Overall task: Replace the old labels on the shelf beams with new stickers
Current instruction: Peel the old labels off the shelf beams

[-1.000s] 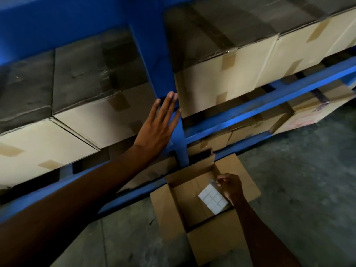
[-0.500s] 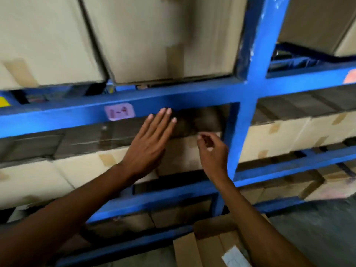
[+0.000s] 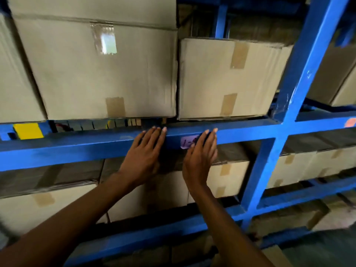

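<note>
The label (image 3: 187,142), a small pale-purple sticker with dark handwriting, sits on the front face of a blue shelf beam (image 3: 77,149), a little right of the picture's middle. Only its left part shows: the strokes read something like "1-", and the rest is covered by the fingers of the right hand (image 3: 200,157). Whether those fingers press the sticker or only lie over it cannot be told.

Both hands are raised flat against the beam, fingers straight and close together, tips reaching its top edge. The left hand (image 3: 143,157) lies on bare painted metal just left of the label; its grip is wide and holds nothing. The right hand's grip is likewise wide, with nothing seen in it; both palms face away.

The rack is square steel tube, painted a scuffed blue, with one slanting upright (image 3: 300,78) crossing the beam at the right. Above the beam stand two large cardboard cartons (image 3: 107,74), matte and taped with brown and clear strips; a third is cut off at the left edge. A yellow rectangular tag (image 3: 28,131) sits at the beam's far left, and an orange patch (image 3: 351,122) is cut by the right edge. Lower cartons (image 3: 300,162) are blurred and shadowed.
</note>
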A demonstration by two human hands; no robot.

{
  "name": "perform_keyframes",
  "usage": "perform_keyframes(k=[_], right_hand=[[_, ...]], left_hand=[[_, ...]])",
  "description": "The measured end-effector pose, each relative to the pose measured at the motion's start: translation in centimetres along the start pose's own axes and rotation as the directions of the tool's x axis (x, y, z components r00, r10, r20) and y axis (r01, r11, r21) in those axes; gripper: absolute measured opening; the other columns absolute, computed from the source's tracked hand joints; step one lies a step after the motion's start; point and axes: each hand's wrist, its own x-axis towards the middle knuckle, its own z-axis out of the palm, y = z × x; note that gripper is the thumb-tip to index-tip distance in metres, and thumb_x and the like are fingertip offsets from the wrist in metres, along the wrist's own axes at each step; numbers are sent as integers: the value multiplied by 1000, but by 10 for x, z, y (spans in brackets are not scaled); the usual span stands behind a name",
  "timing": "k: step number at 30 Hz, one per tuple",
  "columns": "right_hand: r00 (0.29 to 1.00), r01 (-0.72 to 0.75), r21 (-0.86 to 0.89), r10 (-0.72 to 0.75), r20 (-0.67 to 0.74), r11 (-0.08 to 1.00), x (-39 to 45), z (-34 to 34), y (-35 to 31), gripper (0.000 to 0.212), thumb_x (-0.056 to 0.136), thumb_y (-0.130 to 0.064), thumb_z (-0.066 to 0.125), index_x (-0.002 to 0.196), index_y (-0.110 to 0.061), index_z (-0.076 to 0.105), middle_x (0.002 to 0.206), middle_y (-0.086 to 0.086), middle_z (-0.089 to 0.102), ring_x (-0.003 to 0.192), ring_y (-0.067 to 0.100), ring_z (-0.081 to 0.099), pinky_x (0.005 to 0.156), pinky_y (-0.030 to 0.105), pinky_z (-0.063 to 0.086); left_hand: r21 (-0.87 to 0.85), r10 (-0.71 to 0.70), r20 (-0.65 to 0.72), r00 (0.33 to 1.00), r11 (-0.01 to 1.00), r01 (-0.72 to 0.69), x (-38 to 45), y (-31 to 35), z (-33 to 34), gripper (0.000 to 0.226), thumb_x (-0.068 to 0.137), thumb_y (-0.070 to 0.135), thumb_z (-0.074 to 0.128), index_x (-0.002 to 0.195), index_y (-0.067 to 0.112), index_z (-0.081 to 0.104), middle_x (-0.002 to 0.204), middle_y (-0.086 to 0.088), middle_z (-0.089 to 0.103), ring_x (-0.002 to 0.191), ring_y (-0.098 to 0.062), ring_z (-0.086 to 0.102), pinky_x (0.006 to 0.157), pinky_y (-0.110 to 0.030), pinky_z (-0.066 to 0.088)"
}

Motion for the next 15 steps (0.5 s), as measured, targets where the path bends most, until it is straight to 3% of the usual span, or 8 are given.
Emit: perform_keyframes(k=[3, 6, 9, 12, 15], right_hand=[[999, 35, 6, -35, -11, 999, -10, 0, -8, 49, 91, -18, 30, 136, 0, 35, 151, 21, 26, 138, 33, 28, 107, 44, 26], [998, 25, 82, -20, -62, 996, -11, -5, -5, 35, 88, -14, 46, 122, -6, 51, 143, 17, 42, 131, 26, 34, 104, 36, 21], [997, 20, 93, -12, -80, 996, -2, -16, 1, 18, 84, -17, 58, 102, -13, 58, 121, 11, 56, 115, 24, 45, 96, 34, 27], [998, 55, 224, -58, 8, 973, 4, -29, 4, 10, 85, -19, 56, 91, -11, 58, 98, 8, 59, 96, 21, 54, 87, 36, 42], [987, 43, 359, -96, 132, 932, 3, -45, 15, 5, 82, -18, 59, 83, -13, 58, 85, 3, 59, 81, 16, 55, 71, 28, 49]], left_hand=[[-16, -10, -19, 1000, 1000, 9, 0, 2, 5, 101, 59, 31, 76, 141, 0, 27, 140, -21, 47, 130, -35, 44, 107, -47, 32], [-31, -19, -26, 999, 999, 18, 0, 1, 9, 105, 56, 33, 79, 141, 2, 25, 139, -21, 48, 129, -34, 45, 107, -45, 27], [-37, -23, -15, 1000, 999, 22, 2, 1, 12, 105, 56, 34, 78, 141, 3, 25, 139, -20, 48, 129, -34, 45, 107, -45, 28], [-39, -34, -11, 999, 999, 33, 2, 2, 15, 105, 57, 34, 78, 141, 4, 23, 139, -20, 48, 130, -34, 44, 107, -45, 27], [-23, -48, -30, 998, 999, 47, 2, 2, 18, 104, 55, 33, 79, 140, 4, 27, 138, -21, 48, 130, -34, 42, 111, -45, 25]])
